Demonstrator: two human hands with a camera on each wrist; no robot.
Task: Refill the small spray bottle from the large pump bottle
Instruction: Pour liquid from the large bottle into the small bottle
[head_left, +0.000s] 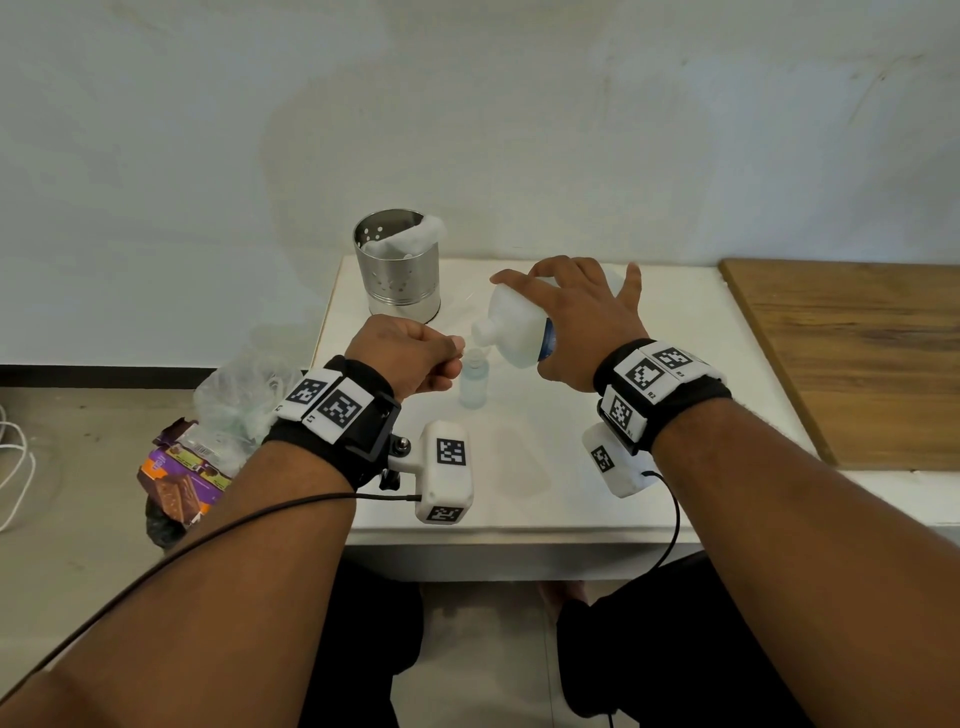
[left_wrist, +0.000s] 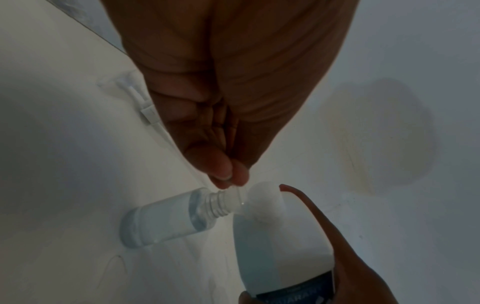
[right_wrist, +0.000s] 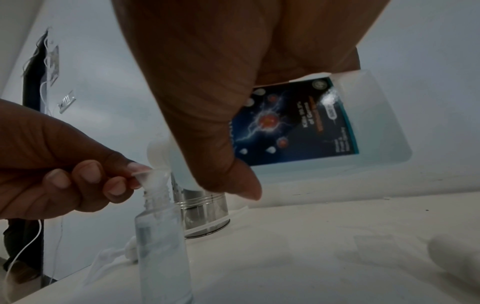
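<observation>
The left hand (head_left: 410, 358) is pinching a small clear funnel (right_wrist: 152, 178), apparently seated in the neck of the small spray bottle (head_left: 474, 382), which is standing upright on the white table (head_left: 675, 364). To the bottle's right, the right hand (head_left: 582, 317) is wrapping the large pump bottle (head_left: 519, 325), pump removed, long axis tilting down-left, mouth just above the funnel.

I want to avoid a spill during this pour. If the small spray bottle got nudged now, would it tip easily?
Probably yes. The small spray bottle stands tall and narrow on the table, so it looks easy to tip. The liquid filling most of it may steady it somewhat. The left hand pinches only the funnel at its neck, not the body.
</observation>
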